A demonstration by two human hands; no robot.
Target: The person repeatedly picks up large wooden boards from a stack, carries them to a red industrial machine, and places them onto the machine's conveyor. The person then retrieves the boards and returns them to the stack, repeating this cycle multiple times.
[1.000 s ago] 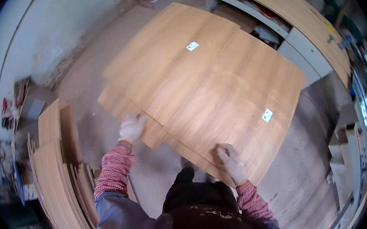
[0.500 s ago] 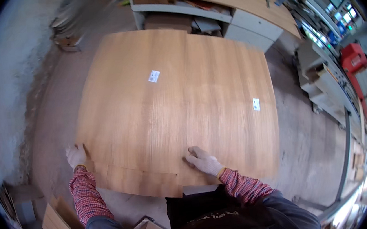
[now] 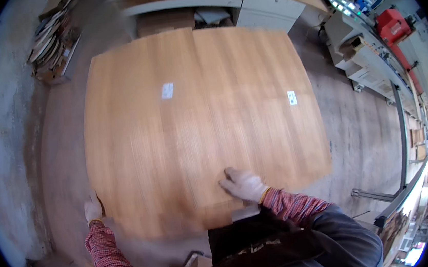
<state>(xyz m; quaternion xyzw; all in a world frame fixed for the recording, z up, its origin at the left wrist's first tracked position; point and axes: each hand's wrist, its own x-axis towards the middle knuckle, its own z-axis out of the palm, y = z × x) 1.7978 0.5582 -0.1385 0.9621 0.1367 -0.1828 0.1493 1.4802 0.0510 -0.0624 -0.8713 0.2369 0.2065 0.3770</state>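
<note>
A broad surface of wood-grain panels [image 3: 142, 140] stretches out in front of me, with a step in its far edge. Two small white labels lie on it, one left of centre [image 3: 167, 90] and one near the right side [image 3: 292, 97]. At the near left edge, my left hand [image 3: 93, 208], in a white glove, is closed on the panel's side; its fingers are partly blurred. My right hand [image 3: 244, 184], gloved too, rests on top near the front edge with fingers curled. Whatever its fingertips hold, if anything, is hidden. The front edge is smeared by motion.
Beyond the panels stands a desk [image 3: 269, 12] with drawers and a shelf. Scrap boards [image 3: 53, 43] are piled by the left wall. A machine with a red housing [image 3: 393, 26] stands right, near a metal frame [image 3: 400, 136]. Boards lie by my feet.
My view has shifted, so the desk sits higher in the picture. My left hand appears lower, still at the panel's left edge. My right hand stays on top, fingers curled.
</note>
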